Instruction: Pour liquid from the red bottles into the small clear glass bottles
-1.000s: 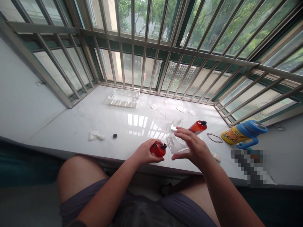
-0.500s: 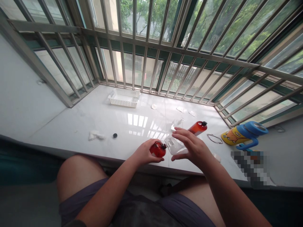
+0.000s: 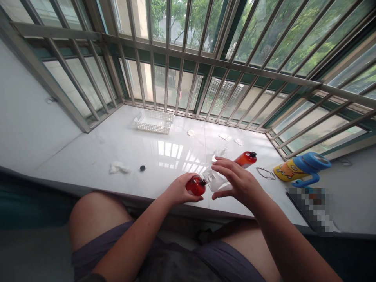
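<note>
My left hand (image 3: 180, 189) is wrapped around a small red bottle (image 3: 195, 187), tilted with its dark neck pointing right. The neck meets or nearly touches the mouth of a clear container (image 3: 216, 179); I cannot tell which. My right hand (image 3: 239, 181) holds that container on its side, fingers above and thumb below, hiding its far end. Just beyond my right fingers lies a second red bottle (image 3: 246, 159) with a black top. A loose black cap (image 3: 142, 168) sits on the white ledge (image 3: 85, 160), left of my left hand.
A white perforated basket (image 3: 154, 127) stands near the barred window. Crumpled white tissue (image 3: 119, 168) and several white scraps lie about. On the right are a thin loop (image 3: 266, 173), a blue and yellow flask (image 3: 296, 168) and a partly blurred dark flat object (image 3: 302, 209).
</note>
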